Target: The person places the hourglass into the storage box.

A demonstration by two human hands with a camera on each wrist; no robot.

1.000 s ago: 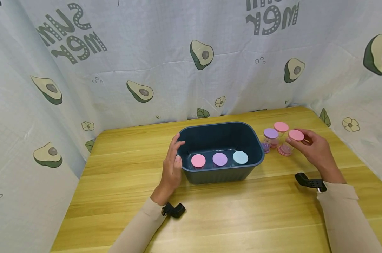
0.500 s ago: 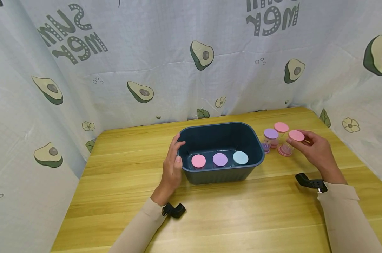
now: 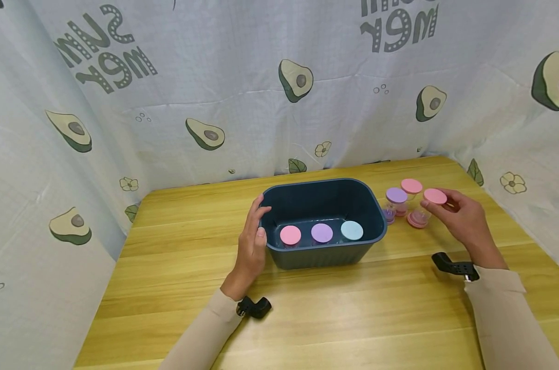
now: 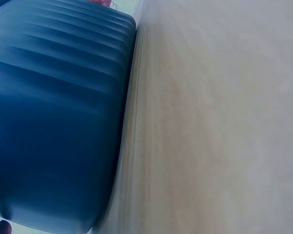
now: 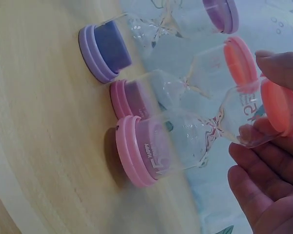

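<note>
My right hand [image 3: 466, 218] pinches the upper cap of a pink-capped hourglass [image 5: 146, 153] between thumb and fingers. The glass leans a little toward the hand, its lower cap close to the table. Right beside it stand another pink hourglass [image 3: 411, 186] and a purple one [image 3: 396, 195]. My left hand [image 3: 250, 252] rests against the left end of a dark blue bin [image 3: 323, 259], fingers loosely extended at the rim. Along the bin's near side, three hourglasses show mostly their tops: pink [image 3: 290, 235], purple [image 3: 322, 233] and light blue [image 3: 352, 230].
The wooden table [image 3: 191, 246] carries everything, and wood shows in front of the bin and to its left. A white curtain [image 3: 247, 103] with avocado prints hangs behind the table's back edge and along its sides.
The top of the pink hourglass in my right hand has shifted slightly right, so it leans a bit more, while its base stays put. My left hand and the bin have not moved.
</note>
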